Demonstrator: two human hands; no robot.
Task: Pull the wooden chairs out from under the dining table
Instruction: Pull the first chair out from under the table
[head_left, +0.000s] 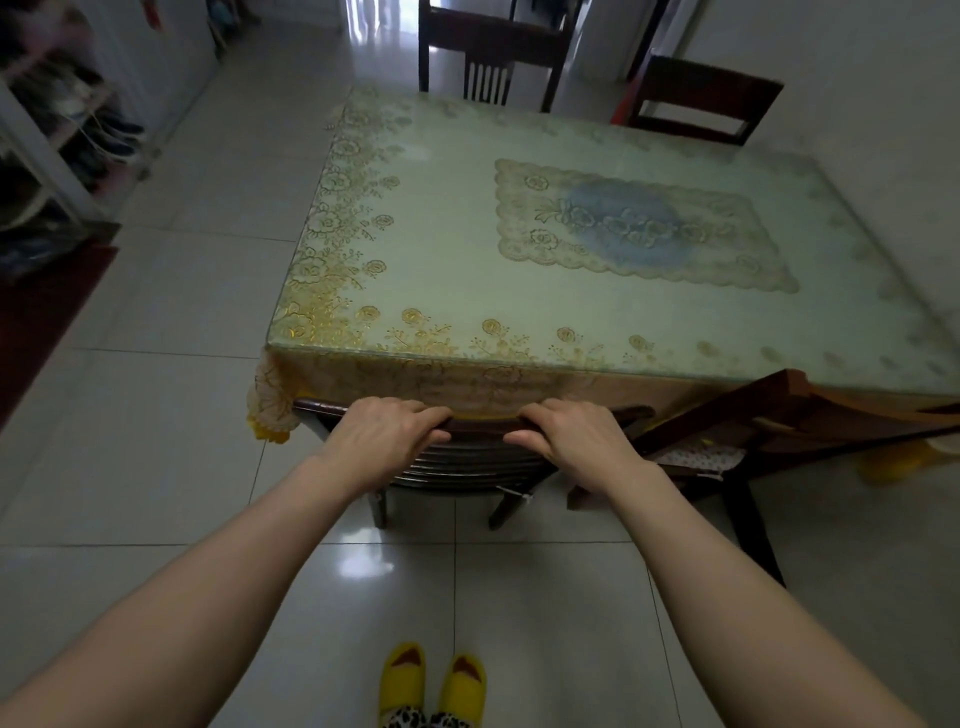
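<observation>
A dark wooden chair (467, 462) stands tucked under the near edge of the dining table (452, 249), which wears a pale cloth with gold flowers. My left hand (382, 431) and my right hand (576, 436) both grip the chair's top rail, fingers curled over it against the hanging cloth. A second wooden chair (769, 415) stands to the right, angled partly out from the table. Two more dark chairs stand on the far side, one (491, 52) at the far end and one (701, 101) at the far right corner.
Glossy white floor tiles (171, 415) stretch to the left and behind me. A shoe rack (57, 135) lines the left wall, with a dark red mat (47, 312) in front of it. My yellow slippers (431, 680) stand on the tiles below the chair.
</observation>
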